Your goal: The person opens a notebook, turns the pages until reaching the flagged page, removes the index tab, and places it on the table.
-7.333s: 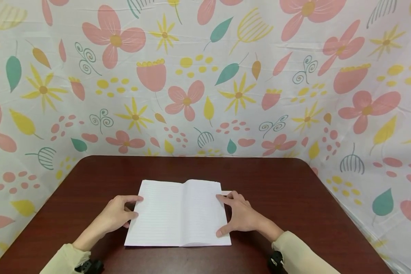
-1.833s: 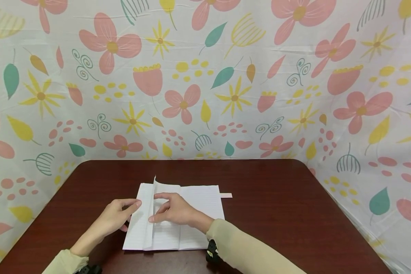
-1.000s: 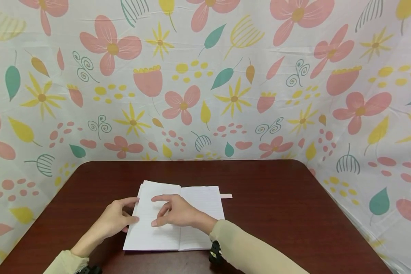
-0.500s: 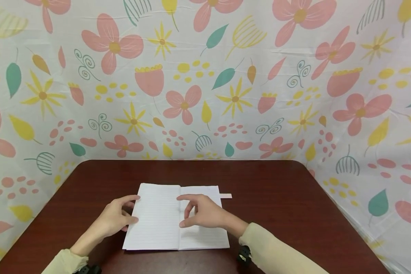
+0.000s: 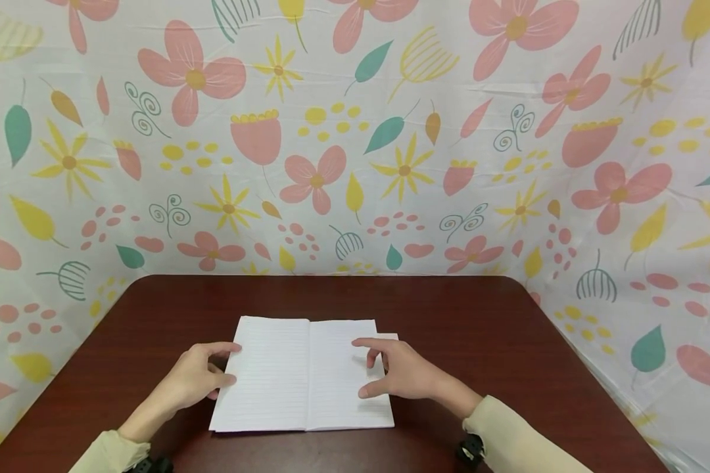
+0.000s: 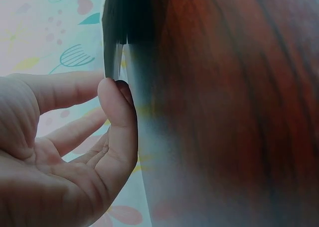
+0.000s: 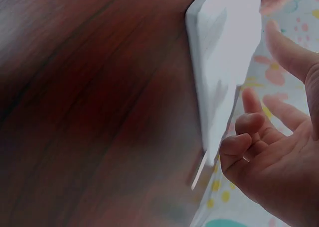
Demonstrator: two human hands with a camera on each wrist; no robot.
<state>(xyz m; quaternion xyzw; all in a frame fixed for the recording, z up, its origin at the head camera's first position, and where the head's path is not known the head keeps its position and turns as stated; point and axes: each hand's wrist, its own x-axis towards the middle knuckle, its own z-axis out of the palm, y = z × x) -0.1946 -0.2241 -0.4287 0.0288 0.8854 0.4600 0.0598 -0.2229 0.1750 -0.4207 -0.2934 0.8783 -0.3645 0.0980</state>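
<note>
An open notebook (image 5: 272, 374) with blank lined pages lies on the table in the head view. My left hand (image 5: 196, 373) pinches its left edge between thumb and fingers; the left wrist view shows the fingertips (image 6: 112, 90) right at the edge of the notebook (image 6: 110, 38). Over the right page hovers my right hand (image 5: 405, 371), thumb and index finger spread apart with nothing between them. The right wrist view has this hand (image 7: 274, 142) beside the notebook (image 7: 224, 53), its other fingers loosely bent. A pale strip (image 5: 388, 336) sticks out past the notebook's upper right edge.
The dark red-brown table (image 5: 479, 328) has rounded far corners. Behind it and along the sides hangs a white cloth (image 5: 355, 164) printed with flowers and leaves. Black straps with small devices (image 5: 471, 450) sit at the wrists, below pale sleeves.
A page was turned from right to left by my right hand and now lies flat. The right hand then moved back over the right page. My left hand stays at the left edge.
</note>
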